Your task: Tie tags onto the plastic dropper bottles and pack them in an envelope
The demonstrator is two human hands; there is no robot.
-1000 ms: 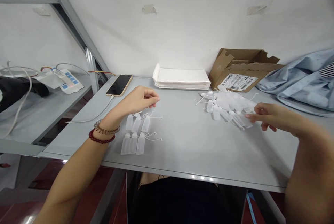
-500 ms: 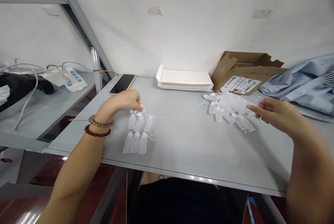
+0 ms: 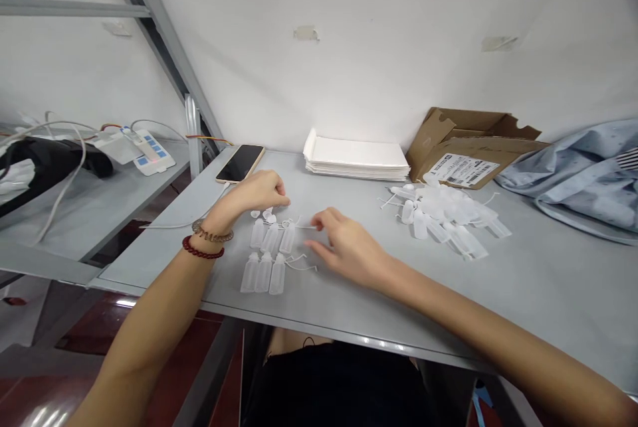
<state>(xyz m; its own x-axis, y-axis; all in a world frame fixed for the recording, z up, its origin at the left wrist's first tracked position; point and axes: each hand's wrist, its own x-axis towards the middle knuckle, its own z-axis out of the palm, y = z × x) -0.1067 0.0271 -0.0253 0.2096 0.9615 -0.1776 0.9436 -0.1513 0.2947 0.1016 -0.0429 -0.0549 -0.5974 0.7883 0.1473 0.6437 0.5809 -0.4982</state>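
Two rows of small translucent plastic bottles, an upper row and a lower row, lie on the table before me. Thin white straps trail from their right sides. My left hand is above the upper row, its fingertips pinched together; whatever they hold is too small to make out. Just below it lie little white caps. To the right of the upper row, my right hand has thumb and fingers apart, close to a strap end, holding nothing I can see. Farther right is a loose pile of similar bottles.
A stack of white envelopes or sheets lies against the wall. Behind the pile is an open cardboard box, with pale blue cloth beside it. A phone and cable lie at left, near a metal frame post.
My right hand has come left from the pile to beside the rows, and the pile has spread a little. My left hand stays pinched above the upper row, shifted slightly right.
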